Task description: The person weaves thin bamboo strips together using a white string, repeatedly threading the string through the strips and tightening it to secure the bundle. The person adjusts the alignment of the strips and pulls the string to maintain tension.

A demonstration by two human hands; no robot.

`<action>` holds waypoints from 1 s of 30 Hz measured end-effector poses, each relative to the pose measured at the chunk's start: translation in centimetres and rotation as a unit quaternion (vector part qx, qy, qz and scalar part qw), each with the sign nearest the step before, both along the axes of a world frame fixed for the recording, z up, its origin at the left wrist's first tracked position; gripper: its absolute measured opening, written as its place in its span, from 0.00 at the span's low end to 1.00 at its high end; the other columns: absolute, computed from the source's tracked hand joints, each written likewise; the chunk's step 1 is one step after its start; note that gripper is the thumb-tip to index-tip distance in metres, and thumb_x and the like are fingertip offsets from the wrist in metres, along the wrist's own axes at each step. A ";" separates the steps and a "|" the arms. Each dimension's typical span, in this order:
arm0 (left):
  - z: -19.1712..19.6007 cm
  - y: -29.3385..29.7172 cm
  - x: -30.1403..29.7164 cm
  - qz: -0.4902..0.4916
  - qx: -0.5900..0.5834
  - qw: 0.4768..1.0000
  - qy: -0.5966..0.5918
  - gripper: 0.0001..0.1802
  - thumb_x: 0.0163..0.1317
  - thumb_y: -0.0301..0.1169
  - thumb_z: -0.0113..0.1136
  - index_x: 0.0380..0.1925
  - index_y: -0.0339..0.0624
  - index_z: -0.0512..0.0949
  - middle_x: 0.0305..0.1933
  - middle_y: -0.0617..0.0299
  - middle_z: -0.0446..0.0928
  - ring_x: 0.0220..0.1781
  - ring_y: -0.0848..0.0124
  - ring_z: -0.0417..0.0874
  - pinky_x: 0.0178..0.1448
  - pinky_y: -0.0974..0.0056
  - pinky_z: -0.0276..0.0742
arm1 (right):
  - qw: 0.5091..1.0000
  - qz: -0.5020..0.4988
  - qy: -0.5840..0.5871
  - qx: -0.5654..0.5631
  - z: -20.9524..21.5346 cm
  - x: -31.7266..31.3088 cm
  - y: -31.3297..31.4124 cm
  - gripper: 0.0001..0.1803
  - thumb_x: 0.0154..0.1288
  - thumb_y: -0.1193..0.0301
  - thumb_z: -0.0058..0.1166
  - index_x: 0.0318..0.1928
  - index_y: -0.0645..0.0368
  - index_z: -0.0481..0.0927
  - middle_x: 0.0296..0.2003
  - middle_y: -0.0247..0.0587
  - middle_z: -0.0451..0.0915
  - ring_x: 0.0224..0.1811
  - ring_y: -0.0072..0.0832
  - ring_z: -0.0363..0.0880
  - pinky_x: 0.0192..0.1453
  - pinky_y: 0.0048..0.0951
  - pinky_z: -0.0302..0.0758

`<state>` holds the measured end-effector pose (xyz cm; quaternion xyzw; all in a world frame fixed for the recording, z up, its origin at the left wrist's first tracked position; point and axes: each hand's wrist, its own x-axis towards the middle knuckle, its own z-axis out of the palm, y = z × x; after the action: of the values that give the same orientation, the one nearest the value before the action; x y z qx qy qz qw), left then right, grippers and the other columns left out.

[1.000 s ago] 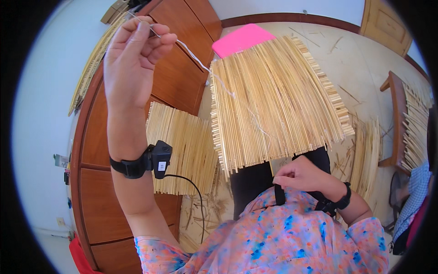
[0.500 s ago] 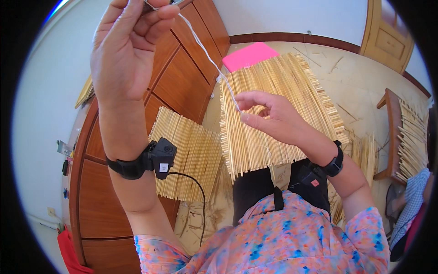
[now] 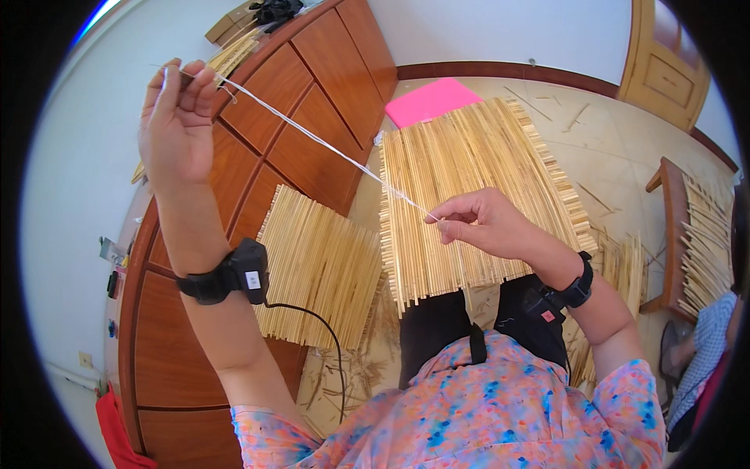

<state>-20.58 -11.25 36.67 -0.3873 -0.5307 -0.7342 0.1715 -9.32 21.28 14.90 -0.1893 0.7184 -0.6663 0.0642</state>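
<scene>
My left hand is raised at the upper left, its fingertips closed on white thread and on a thin, needle-like piece that sticks out past them. From there the doubled thread slopes down, drawn straight, to my right hand, which pinches its lower end between thumb and fingers. That hand hovers over a mat of straw-coloured stalks lying across my lap. The stalks run side by side, with uneven ends along the edges.
A second stalk mat lies lower left, against wooden cabinets. Behind my mat is a pink board. Loose stalks lie on the floor to the right, near a wooden bench bearing more; someone sits beside it. A cable hangs from my left wrist device.
My left hand has moved down and left, my right hand slightly down and right. The thread, slacker before, is now stretched straight between them.
</scene>
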 end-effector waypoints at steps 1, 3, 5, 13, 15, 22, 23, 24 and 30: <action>-0.3 0.3 0.0 0.000 -0.006 1.000 -0.001 0.08 0.76 0.27 0.57 0.49 0.35 0.77 0.44 0.50 0.85 0.45 0.64 0.90 0.51 0.65 0.89 | 1.000 0.005 0.002 -0.005 0.4 0.0 -0.2 0.13 0.72 0.70 0.60 0.50 0.66 0.87 0.34 0.37 0.87 0.37 0.19 0.85 0.43 0.23 0.81; -0.8 0.9 0.1 0.004 -0.017 1.000 -0.004 0.08 0.76 0.28 0.56 0.49 0.36 0.77 0.44 0.51 0.85 0.44 0.65 0.90 0.50 0.65 0.89 | 1.000 0.004 0.009 -0.029 1.8 0.2 -0.8 0.14 0.72 0.70 0.61 0.52 0.66 0.86 0.32 0.36 0.86 0.35 0.18 0.84 0.42 0.22 0.80; -1.4 1.7 0.5 -0.019 -0.035 0.999 -0.010 0.08 0.77 0.28 0.55 0.49 0.36 0.77 0.43 0.51 0.85 0.44 0.65 0.90 0.50 0.65 0.88 | 0.999 0.005 0.017 -0.050 2.7 0.3 -1.1 0.14 0.71 0.70 0.61 0.52 0.66 0.86 0.31 0.35 0.85 0.34 0.17 0.83 0.40 0.22 0.79; -3.6 1.0 2.0 0.003 -0.012 1.000 -0.023 0.07 0.78 0.29 0.54 0.48 0.38 0.77 0.42 0.53 0.85 0.41 0.67 0.89 0.47 0.67 0.88 | 0.999 -0.033 0.041 -0.013 4.2 0.8 0.0 0.18 0.68 0.76 0.64 0.58 0.60 0.84 0.30 0.25 0.81 0.31 0.09 0.76 0.36 0.16 0.74; -3.7 0.3 2.0 0.011 -0.006 1.000 -0.025 0.07 0.78 0.29 0.54 0.48 0.38 0.77 0.42 0.53 0.84 0.40 0.68 0.89 0.46 0.68 0.88 | 0.998 -0.043 0.056 -0.005 4.2 0.9 0.0 0.19 0.68 0.76 0.64 0.59 0.60 0.84 0.29 0.24 0.79 0.30 0.09 0.74 0.35 0.15 0.72; -3.7 -0.4 2.3 0.057 0.016 0.998 -0.037 0.07 0.77 0.30 0.56 0.49 0.39 0.77 0.43 0.54 0.84 0.38 0.70 0.87 0.43 0.70 0.86 | 0.990 -0.096 0.094 0.030 4.3 0.8 -0.2 0.14 0.69 0.72 0.62 0.53 0.61 0.87 0.23 0.27 0.78 0.26 0.12 0.72 0.31 0.21 0.70; -3.5 -0.8 2.3 0.077 0.025 0.996 -0.043 0.08 0.77 0.30 0.56 0.49 0.39 0.77 0.43 0.54 0.84 0.37 0.70 0.86 0.42 0.70 0.85 | 0.990 -0.098 0.098 0.015 3.9 0.7 -0.4 0.12 0.69 0.72 0.62 0.51 0.61 0.88 0.23 0.28 0.78 0.26 0.12 0.72 0.31 0.21 0.70; -3.3 -1.3 2.2 0.098 0.034 0.994 -0.048 0.08 0.77 0.31 0.57 0.49 0.39 0.77 0.44 0.54 0.84 0.36 0.71 0.85 0.41 0.70 0.83 | 0.990 -0.100 0.101 0.000 3.5 0.5 -0.5 0.11 0.70 0.72 0.61 0.49 0.62 0.88 0.23 0.28 0.78 0.26 0.12 0.71 0.30 0.22 0.69; -3.6 -2.9 0.8 0.139 0.092 0.983 -0.079 0.08 0.77 0.33 0.59 0.49 0.42 0.76 0.46 0.54 0.84 0.33 0.74 0.78 0.34 0.72 0.72 | 0.995 -0.070 0.064 -0.002 3.6 0.5 -0.7 0.09 0.73 0.75 0.57 0.43 0.66 0.88 0.29 0.32 0.83 0.26 0.13 0.75 0.32 0.19 0.73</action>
<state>-19.74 -14.12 33.11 -0.2333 -0.5211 -0.7774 0.2641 -8.78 20.56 18.52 -0.1809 0.7311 -0.6572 -0.0293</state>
